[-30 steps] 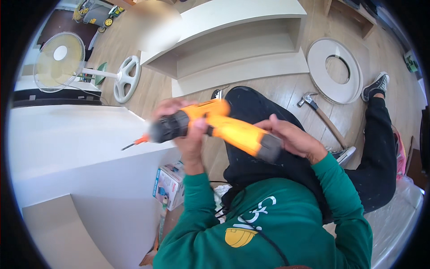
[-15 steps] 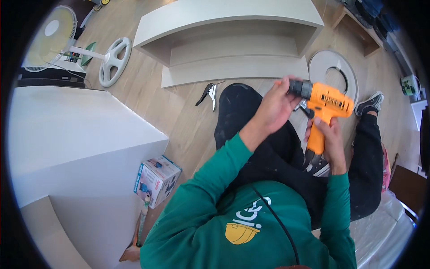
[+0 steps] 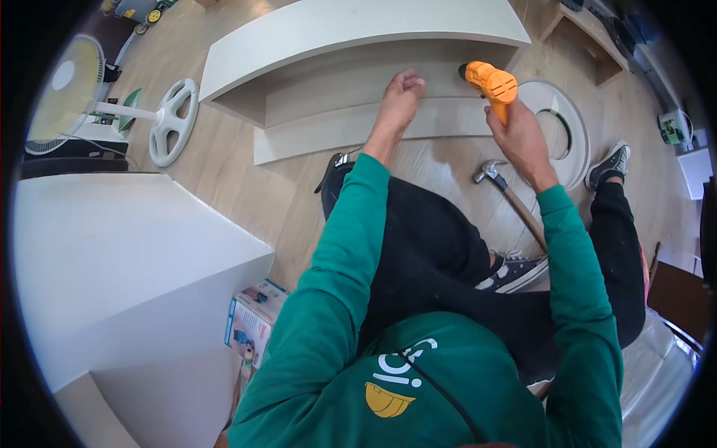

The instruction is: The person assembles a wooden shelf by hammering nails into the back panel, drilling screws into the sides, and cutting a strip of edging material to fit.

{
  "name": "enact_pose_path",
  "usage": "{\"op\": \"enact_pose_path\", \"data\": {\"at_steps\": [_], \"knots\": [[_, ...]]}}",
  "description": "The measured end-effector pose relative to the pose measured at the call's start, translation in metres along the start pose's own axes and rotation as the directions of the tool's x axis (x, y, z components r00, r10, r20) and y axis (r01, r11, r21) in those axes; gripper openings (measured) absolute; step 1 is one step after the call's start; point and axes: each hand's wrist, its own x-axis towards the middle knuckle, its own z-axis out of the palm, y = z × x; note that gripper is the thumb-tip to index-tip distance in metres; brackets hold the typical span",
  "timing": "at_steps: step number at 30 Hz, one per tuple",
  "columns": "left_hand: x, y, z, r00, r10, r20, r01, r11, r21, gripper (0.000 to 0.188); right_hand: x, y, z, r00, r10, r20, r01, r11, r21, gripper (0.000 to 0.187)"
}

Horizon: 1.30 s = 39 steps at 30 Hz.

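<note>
My right hand [image 3: 520,140] grips an orange power drill [image 3: 491,82] by its handle, with the dark chuck pointing forward and left, toward the open side of a pale box-shaped cabinet [image 3: 373,30]. Over the cabinet's front part is my left hand [image 3: 402,101], its fingers curled together. Whatever they may pinch is too small to make out. A hammer [image 3: 517,203] with a wooden handle lies on the floor beneath my right forearm. Partly hidden behind my left knee is a black and silver hand tool [image 3: 328,170].
A pale ring-shaped piece [image 3: 576,149] lies right of the cabinet. On the left stand a white fan [image 3: 172,123] and a white block-like unit [image 3: 134,254], with a printed cardboard box [image 3: 250,325] beside it. A wooden frame [image 3: 586,45] is at the far right.
My right hand has carried the drill forward toward the cabinet and turned it. The left hand has let go of the chuck and moved left. The hammer now shows fully.
</note>
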Motion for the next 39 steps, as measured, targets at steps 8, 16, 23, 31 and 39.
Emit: {"op": "enact_pose_path", "data": {"at_steps": [8, 16, 23, 31, 39], "knots": [[0.064, -0.038, -0.022, 0.959, 0.278, 0.06, -0.284, 0.921, 0.267, 0.048, 0.032, -0.002, 0.034, 0.973, 0.207, 0.102, -0.223, 0.957, 0.186, 0.048], [0.067, -0.033, -0.022, 0.952, 0.304, 0.036, -0.297, 0.888, 0.352, 0.051, 0.055, -0.001, 0.041, 0.976, 0.181, 0.125, -0.19, 0.98, 0.064, 0.048], [0.061, -0.034, -0.003, 0.907, 0.407, 0.104, -0.42, 0.866, 0.272, 0.051, 0.048, -0.004, 0.045, 0.987, 0.119, 0.112, -0.123, 0.992, 0.033, 0.046], [0.067, -0.046, -0.016, 0.955, 0.294, 0.027, -0.287, 0.902, 0.323, 0.05, 0.062, 0.005, 0.051, 0.98, 0.157, 0.122, -0.165, 0.984, 0.063, 0.049], [0.064, -0.046, -0.014, 0.935, 0.35, 0.058, -0.347, 0.865, 0.362, 0.051, 0.061, 0.001, 0.053, 0.978, 0.159, 0.133, -0.17, 0.983, 0.071, 0.048]]}}
